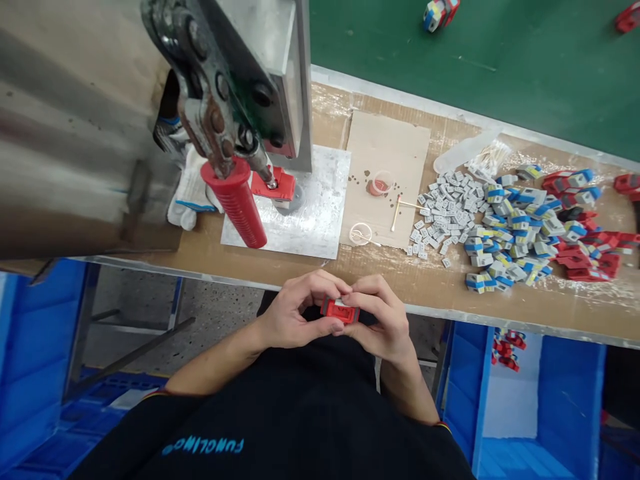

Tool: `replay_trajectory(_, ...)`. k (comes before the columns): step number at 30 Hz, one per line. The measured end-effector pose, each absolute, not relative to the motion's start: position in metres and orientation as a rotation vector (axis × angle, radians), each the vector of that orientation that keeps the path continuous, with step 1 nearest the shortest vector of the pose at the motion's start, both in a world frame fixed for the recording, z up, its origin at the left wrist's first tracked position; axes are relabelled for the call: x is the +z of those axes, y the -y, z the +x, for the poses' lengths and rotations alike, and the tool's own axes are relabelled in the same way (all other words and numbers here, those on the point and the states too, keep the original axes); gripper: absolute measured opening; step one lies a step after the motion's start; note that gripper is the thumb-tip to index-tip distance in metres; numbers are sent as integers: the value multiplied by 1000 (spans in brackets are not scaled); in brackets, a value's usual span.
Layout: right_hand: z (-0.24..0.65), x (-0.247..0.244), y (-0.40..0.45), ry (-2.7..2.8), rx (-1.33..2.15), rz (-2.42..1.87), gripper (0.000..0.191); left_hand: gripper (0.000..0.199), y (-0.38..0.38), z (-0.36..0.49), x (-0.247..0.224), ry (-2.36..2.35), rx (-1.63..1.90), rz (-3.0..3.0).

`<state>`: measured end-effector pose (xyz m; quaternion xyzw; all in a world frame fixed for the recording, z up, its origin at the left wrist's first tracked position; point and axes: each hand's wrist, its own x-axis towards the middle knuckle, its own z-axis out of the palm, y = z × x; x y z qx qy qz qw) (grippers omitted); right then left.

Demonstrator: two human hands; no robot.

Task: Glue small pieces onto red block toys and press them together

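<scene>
A small red plastic housing (341, 313) is held between both hands, in front of the table's near edge. My left hand (303, 310) grips its left end between thumb and fingers. My right hand (383, 317) pinches its right end, fingertips on the upper edge near a pale piece. Beyond, a red part (281, 185) sits under the metal toggle clamp with a red handle (240, 210). To the right lie a pile of small grey pieces (450, 203) and a heap of grey, blue and yellow blocks (520, 223).
Cardboard (387, 147) holds a small cup (383, 183), a clear ring (361, 233) and cotton swabs (396, 215). Red parts (590, 257) lie at the right. Beyond is a green surface (450, 73). Blue bins (570, 387) stand below the table; white gloves (193, 183) lie behind the clamp.
</scene>
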<state>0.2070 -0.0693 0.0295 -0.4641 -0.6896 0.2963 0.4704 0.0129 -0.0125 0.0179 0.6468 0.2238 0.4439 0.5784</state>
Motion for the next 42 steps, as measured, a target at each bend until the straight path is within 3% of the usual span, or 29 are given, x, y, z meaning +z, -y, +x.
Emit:
replay_trajectory(10,203,36,68,1773,530,-1121,40,25,12,10,17,-529,1158,1746)
replay_trajectory(15,208,36,64,1694,630,-1086,60,15,10,11,20,-524,1060,1539)
replay_trajectory(20,210,38,61,1771,594,-1084,45,7,8,7,29,-544,980,1513)
replay_trajectory(25,200,32,64,1717,501,-1114,58,7,11,9,34,-607,1003,1445)
replay_trajectory(42,191,31,68,1650,276,-1074,52,3,12,12,40,-644,1079,1590)
